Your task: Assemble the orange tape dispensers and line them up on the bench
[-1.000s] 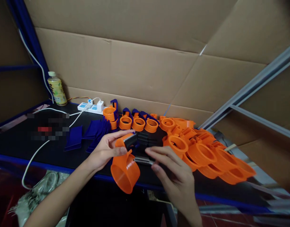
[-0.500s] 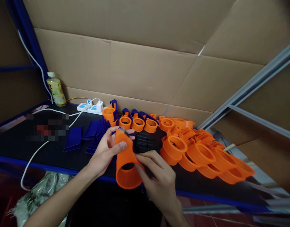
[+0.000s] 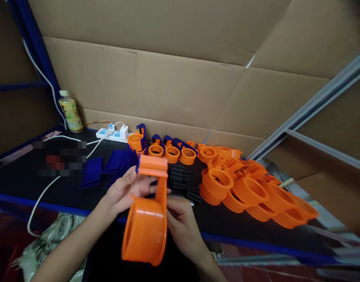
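Note:
Both hands hold one orange plastic tape-dispenser body [image 3: 146, 225] upright above the near edge of the black table [image 3: 27, 180]. My left hand [image 3: 125, 190] grips its neck from the left, fingers curled around it. My right hand [image 3: 180, 225] is closed on it from behind and the right, partly hidden by the part. The part's flat orange head [image 3: 152, 165] points away from me. A stack of small black pieces [image 3: 182, 178] lies just behind the hands.
A heap of orange dispenser bodies [image 3: 250, 192] fills the table's right half. Assembled orange-and-blue ones [image 3: 165, 150] line the cardboard wall. Blue flat pieces [image 3: 109, 166] lie at left, near a white power strip [image 3: 113, 133], a cable [image 3: 47, 188] and a drink bottle [image 3: 69, 111].
The orange part has been turned from lying with its ring toward me to standing upright, nearer the camera. My right hand has slipped behind it; a black piece seen earlier at its top is out of sight.

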Demonstrator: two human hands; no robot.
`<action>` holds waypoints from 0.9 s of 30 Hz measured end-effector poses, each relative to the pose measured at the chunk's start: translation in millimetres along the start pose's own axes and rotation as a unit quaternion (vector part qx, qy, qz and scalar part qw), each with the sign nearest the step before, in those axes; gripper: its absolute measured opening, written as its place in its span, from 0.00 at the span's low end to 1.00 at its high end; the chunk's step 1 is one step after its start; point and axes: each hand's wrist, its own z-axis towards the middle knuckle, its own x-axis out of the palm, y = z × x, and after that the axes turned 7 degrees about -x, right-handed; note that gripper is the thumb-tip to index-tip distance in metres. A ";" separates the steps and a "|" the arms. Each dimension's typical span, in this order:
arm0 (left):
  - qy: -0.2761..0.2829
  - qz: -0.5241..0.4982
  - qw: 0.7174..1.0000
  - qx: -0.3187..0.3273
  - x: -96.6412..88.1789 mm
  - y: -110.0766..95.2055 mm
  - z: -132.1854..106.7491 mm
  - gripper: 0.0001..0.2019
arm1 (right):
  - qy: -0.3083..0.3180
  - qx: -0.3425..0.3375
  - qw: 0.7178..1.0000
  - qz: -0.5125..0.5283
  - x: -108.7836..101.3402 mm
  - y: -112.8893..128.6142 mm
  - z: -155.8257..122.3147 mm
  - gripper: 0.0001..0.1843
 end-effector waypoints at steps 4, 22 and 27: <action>-0.066 -0.030 0.994 0.078 -7.0 -20.7 -4.3 0.30 | 0.064 -0.133 0.961 -0.233 -1.8 -14.0 6.0 0.10; -0.121 -0.041 0.985 0.114 -10.7 -49.7 -1.8 0.27 | 0.010 -0.222 0.912 -0.345 25.3 -50.2 11.0 0.08; -0.127 -0.048 0.983 0.127 -13.9 -49.9 -3.6 0.27 | -0.110 -0.185 0.955 -0.205 5.9 -38.9 15.0 0.05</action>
